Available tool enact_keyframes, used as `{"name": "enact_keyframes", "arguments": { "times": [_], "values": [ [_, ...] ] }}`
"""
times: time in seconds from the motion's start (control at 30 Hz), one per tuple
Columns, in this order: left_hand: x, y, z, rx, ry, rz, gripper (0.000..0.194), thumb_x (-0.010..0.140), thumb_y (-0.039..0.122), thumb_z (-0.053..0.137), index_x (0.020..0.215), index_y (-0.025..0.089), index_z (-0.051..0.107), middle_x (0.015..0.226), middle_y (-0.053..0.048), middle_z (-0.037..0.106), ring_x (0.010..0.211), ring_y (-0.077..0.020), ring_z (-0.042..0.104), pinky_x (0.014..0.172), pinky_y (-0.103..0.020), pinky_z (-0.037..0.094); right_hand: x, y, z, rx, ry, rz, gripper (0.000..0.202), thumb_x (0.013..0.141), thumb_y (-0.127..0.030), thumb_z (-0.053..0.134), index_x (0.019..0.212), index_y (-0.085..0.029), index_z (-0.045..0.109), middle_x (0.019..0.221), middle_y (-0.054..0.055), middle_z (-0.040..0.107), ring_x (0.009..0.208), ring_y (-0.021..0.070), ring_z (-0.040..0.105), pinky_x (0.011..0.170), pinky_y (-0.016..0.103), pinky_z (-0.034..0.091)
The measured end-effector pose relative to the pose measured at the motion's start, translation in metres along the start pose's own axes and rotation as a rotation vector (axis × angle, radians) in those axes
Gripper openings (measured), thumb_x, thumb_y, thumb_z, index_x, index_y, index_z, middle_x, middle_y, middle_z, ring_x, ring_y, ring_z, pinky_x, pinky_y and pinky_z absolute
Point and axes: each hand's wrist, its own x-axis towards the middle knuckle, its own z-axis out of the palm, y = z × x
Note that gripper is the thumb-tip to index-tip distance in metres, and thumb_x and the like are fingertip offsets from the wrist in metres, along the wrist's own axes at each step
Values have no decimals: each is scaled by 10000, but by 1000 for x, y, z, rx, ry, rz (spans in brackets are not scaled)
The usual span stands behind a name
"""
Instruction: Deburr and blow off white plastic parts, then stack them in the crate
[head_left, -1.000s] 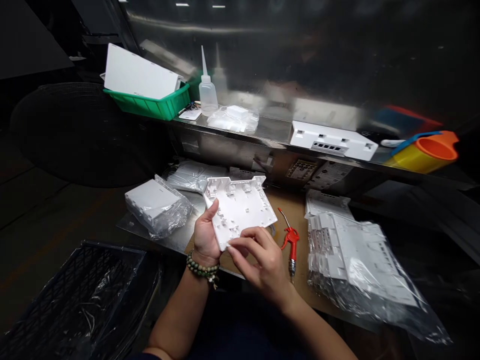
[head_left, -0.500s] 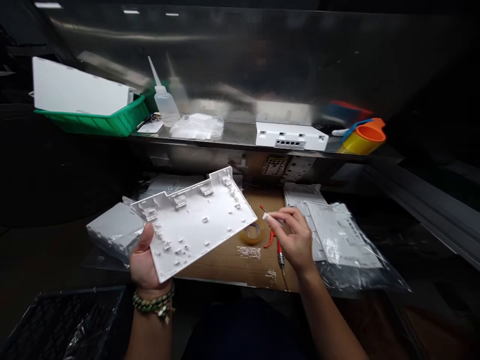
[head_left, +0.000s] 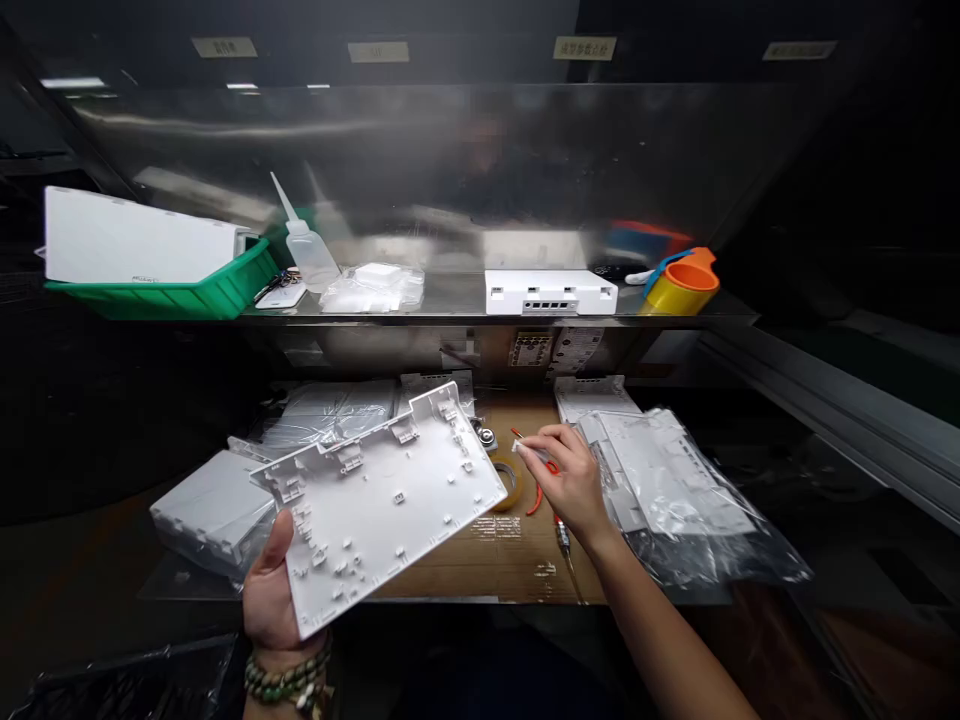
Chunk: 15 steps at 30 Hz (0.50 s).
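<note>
A white plastic housing panel (head_left: pixel 390 510), with its clips and ribs facing me, is tilted over the cardboard. My left hand (head_left: pixel 271 590) grips its lower left edge, thumb on top. Just right of the panel, my right hand (head_left: pixel 566 475) pinches a small white piece (head_left: pixel 518 447) between thumb and fingertips, not touching the panel. Beneath and beside that hand are a roll of tape (head_left: pixel 508 480), red-handled pliers (head_left: pixel 537 497) and a red-handled tool (head_left: pixel 562 535), partly hidden.
Bagged white panels (head_left: pixel 679 480) lie at the right, and white housings (head_left: pixel 217 505) at the left. A metal shelf (head_left: pixel 450 312) behind holds a green bin (head_left: pixel 172 300), a squeeze bottle (head_left: pixel 311 255), a white device (head_left: pixel 551 292) and a yellow-orange cup (head_left: pixel 681 285).
The camera view has tipped upward, so the bench and shelf appear lower. My left hand still holds the panel, and my right hand keeps the small white piece, now slightly closer to the panel's right corner.
</note>
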Motion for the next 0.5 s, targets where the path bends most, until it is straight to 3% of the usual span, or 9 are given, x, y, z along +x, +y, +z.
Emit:
{"name": "enact_keyframes", "arguments": {
  "times": [0.13, 0.2, 0.33, 0.43, 0.5],
  "values": [
    [-12, -6, -1, 70, 223, -77, 513, 1020, 549, 353, 1234, 314, 756, 1292, -28, 737, 1473, -322, 417, 1242, -582, 224, 24, -20, 0, 148, 82, 32, 96, 965, -288, 683, 1005, -259, 766, 979, 37, 655, 946, 196, 627, 858, 364, 523],
    [-16, -11, -2, 88, 256, -109, 467, 998, 525, 406, 1274, 340, 734, 1363, -15, 700, 1489, -340, 388, 1234, -596, 239, 33, -33, 4, 201, 98, 14, 100, 967, -269, 679, 1006, -246, 767, 974, 41, 655, 943, 193, 627, 854, 361, 526],
    [-17, -21, 2, 32, 139, -138, 485, 1004, 409, 387, 1432, 369, 612, 1506, 11, 589, 1510, -337, 346, 1245, -588, 220, 38, -40, 15, 188, 90, 7, 102, 965, -257, 674, 985, -237, 772, 951, 43, 652, 918, 193, 622, 835, 363, 524],
    [-13, -26, 10, -16, 23, -146, 511, 1017, 323, 329, 1454, 352, 593, 1527, 9, 570, 1505, -322, 359, 1258, -571, 188, 32, -28, 21, 189, 79, 37, 101, 964, -266, 676, 983, -235, 770, 956, 38, 648, 918, 188, 624, 843, 358, 517],
    [-11, -27, 14, -3, 25, -145, 516, 1010, 301, 357, 1480, 325, 567, 1528, -17, 569, 1494, -331, 378, 1261, -572, 184, 27, -16, 24, 177, 56, 33, 106, 961, -279, 681, 990, -227, 769, 968, 40, 652, 929, 188, 625, 852, 358, 511]
  ]
}}
